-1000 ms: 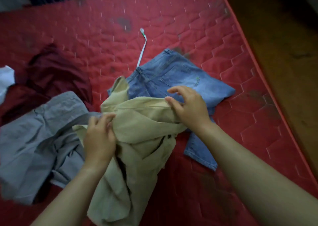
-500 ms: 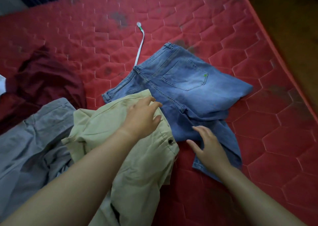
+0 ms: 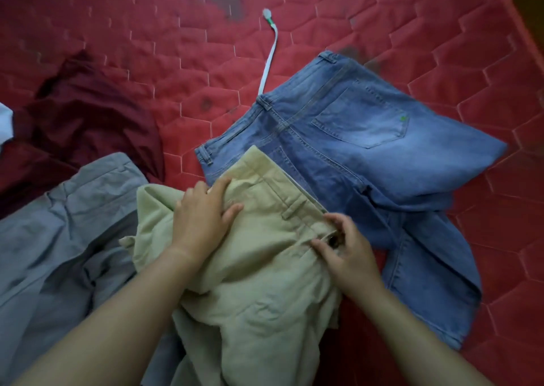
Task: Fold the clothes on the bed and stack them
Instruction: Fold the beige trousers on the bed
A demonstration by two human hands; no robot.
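Observation:
Beige trousers [image 3: 259, 291] lie crumpled in front of me on the red quilted bed [image 3: 147, 47], their waistband overlapping folded blue jeans [image 3: 368, 138]. My left hand [image 3: 203, 218] rests flat on the beige waistband with fingers spread. My right hand [image 3: 347, 250] pinches the waistband end by its dark button. Grey trousers [image 3: 53, 238] lie unfolded to the left, partly under the beige pair. A dark red garment [image 3: 88, 115] sits bunched behind them.
A pale blue strap [image 3: 269, 59] runs up the bed from the jeans' waistband. A white cloth [image 3: 4, 123] shows at the left edge. The bed's right edge [image 3: 527, 26] borders a brown floor.
My right hand moved from the jeans' leg onto the beige waistband by the button. My left hand slid a little left on the waistband, which now lies flatter.

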